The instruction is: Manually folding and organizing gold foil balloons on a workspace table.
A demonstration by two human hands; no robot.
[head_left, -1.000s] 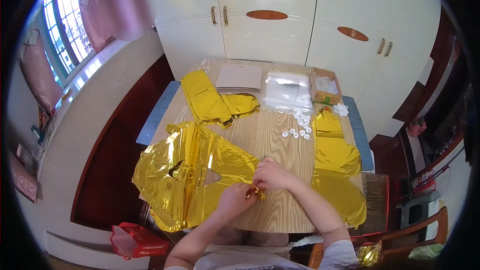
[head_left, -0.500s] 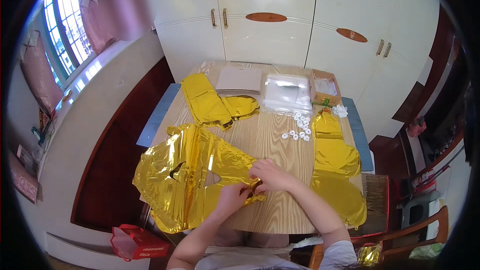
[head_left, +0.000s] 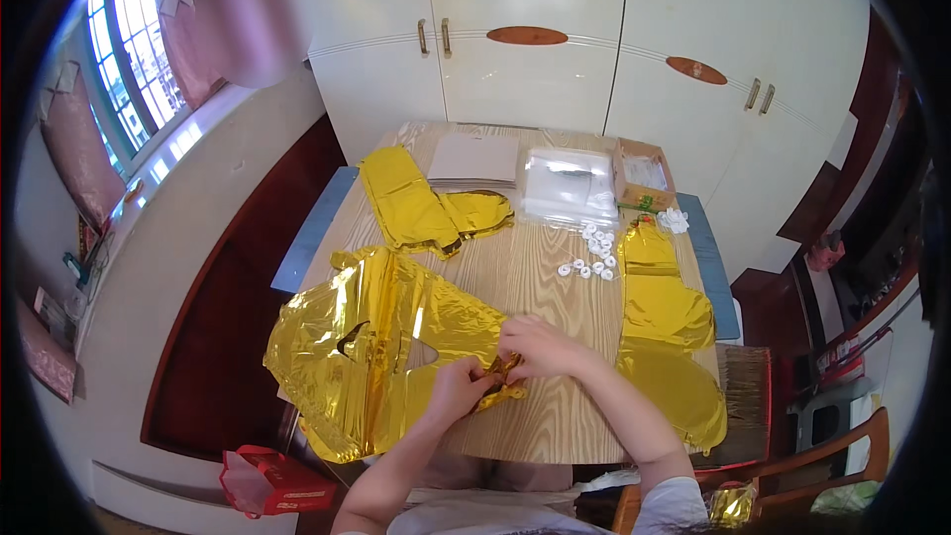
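A large, flat gold foil balloon (head_left: 396, 317) lies creased across the near left of the wooden table, with openings showing the surface beneath. Its right-hand end is bunched up between my two hands. My left hand (head_left: 462, 388) pinches the crumpled foil from the left, fingers closed. From the right, my right hand (head_left: 538, 345) grips the same end, its fingertips close to the left ones. The exact spot under the fingertips is partly hidden.
Another folded gold foil balloon (head_left: 406, 203) lies at the far left, a third (head_left: 669, 337) along the right edge. Behind are grey cards (head_left: 474, 159), clear plastic bags (head_left: 570, 183), an open cardboard box (head_left: 644, 176) and small white discs (head_left: 599, 248). A red bag (head_left: 272, 481) stands below left.
My hands stay at the balloon's right end. The fingers have shifted slightly, and more of the crumpled foil shows between them.
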